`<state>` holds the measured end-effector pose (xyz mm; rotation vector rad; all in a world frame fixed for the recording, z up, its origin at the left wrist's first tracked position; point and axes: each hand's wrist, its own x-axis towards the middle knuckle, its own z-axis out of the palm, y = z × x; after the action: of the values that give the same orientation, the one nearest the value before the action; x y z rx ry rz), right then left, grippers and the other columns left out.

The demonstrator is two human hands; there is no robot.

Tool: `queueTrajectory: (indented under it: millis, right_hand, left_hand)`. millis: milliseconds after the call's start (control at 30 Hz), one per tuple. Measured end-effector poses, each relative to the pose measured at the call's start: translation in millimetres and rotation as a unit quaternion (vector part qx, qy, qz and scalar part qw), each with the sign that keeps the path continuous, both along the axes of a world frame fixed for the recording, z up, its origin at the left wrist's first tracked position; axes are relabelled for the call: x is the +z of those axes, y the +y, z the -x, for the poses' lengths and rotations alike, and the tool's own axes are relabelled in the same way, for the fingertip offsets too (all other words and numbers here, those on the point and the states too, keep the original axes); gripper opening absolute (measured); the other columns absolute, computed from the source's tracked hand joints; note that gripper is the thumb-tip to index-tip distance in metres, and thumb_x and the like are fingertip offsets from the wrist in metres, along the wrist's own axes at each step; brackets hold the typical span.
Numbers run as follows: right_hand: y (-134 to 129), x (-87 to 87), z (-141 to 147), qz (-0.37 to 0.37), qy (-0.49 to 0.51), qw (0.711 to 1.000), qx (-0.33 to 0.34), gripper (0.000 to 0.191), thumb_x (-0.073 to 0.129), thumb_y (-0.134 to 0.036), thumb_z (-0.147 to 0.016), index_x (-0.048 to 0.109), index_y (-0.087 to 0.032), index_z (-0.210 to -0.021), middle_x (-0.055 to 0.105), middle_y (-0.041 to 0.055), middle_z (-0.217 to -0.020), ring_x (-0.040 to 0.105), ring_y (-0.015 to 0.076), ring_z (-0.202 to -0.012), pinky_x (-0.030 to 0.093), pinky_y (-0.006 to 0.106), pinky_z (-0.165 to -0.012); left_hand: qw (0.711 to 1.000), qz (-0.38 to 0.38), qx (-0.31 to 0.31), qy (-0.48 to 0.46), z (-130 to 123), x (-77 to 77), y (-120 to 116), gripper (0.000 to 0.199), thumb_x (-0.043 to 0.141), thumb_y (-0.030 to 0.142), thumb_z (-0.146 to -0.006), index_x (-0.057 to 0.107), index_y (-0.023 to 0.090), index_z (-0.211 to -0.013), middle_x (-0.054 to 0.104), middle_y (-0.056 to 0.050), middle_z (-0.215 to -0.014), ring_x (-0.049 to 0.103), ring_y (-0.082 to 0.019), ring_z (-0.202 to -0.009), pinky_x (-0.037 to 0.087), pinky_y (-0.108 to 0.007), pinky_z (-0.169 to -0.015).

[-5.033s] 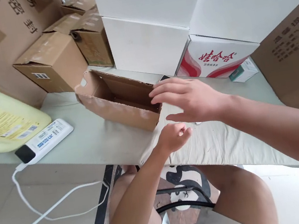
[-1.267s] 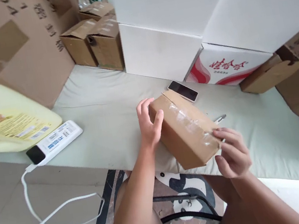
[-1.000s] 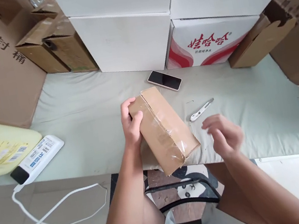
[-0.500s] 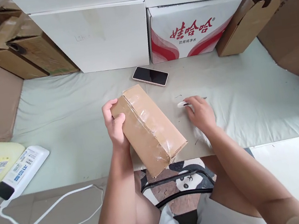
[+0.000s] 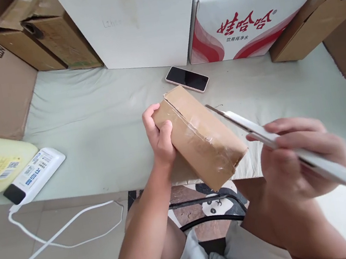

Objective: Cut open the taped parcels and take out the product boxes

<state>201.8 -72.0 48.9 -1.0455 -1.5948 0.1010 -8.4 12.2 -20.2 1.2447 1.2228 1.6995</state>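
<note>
Change came first at the right hand [image 5: 289, 172]: a moment earlier it was bent over the white utility knife [image 5: 261, 132] on the pale cloth [image 5: 97, 151], and now the tool was up in the air, its handle pinched firmly between thumb and fingers. The dark blade end pointed away and leftward, across the right-hand edge of the cardboard box [image 5: 204, 137]. From my feed I could not tell whether the tip touched the box or hung above it; I leaned towards a gap, since hand and handle loomed so large in the head view.

The left hand [image 5: 162, 142] kept its grip, thumb on the upper face, fingers curled round the far left corner. The box lay aslant, its near corner showing past the cloth's front edge, and I could not make out how much of its weight the cloth took. Clear tape [image 5: 191, 131] ran along the seam on top, shiny and crumpled towards the near end.

For the work in hand, I took the lift to mean that the duties were now split: one hand steadying, the other in charge of the blade. I judged the left thumb the part to mind, since it rested on the same face as the tape. The phone [image 5: 187, 78] lay flat, just beyond the far end.
</note>
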Motion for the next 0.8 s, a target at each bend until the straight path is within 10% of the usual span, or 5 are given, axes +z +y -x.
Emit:
queueTrajectory:
  millis: [433, 800]
  right_hand:
    - [11.5, 2.4, 23.6, -0.061, -0.043, 0.997, 0.027, 0.015, 0.075, -0.015, -0.090, 0.079, -0.024, -0.101, 0.079, 0.0027, -0.086, 0.076, 0.0209, -0.077, 0.061, 0.034, -0.063]
    - [12.1, -0.8, 21.1, -0.045, -0.046, 0.998, 0.022, 0.012, 0.073, -0.017, -0.092, 0.076, -0.024, -0.101, 0.079, 0.0023, -0.087, 0.076, 0.0195, -0.077, 0.059, 0.032, -0.062]
  left_hand:
    - [0.998, -0.019, 0.001, 0.060, 3.6, -3.4, -2.3, 0.038, 0.056, 0.048, -0.096, 0.054, 0.029, -0.128, 0.060, -0.009, -0.128, 0.060, -0.030, -0.123, 0.050, -0.044, -0.107]
    - [0.999, -0.004, -0.009, 0.054, 5.4, -1.7, -1.7, 0.039, 0.057, 0.050, -0.094, 0.054, 0.028, -0.127, 0.061, -0.008, -0.121, 0.063, -0.029, -0.111, 0.053, -0.042, -0.098]
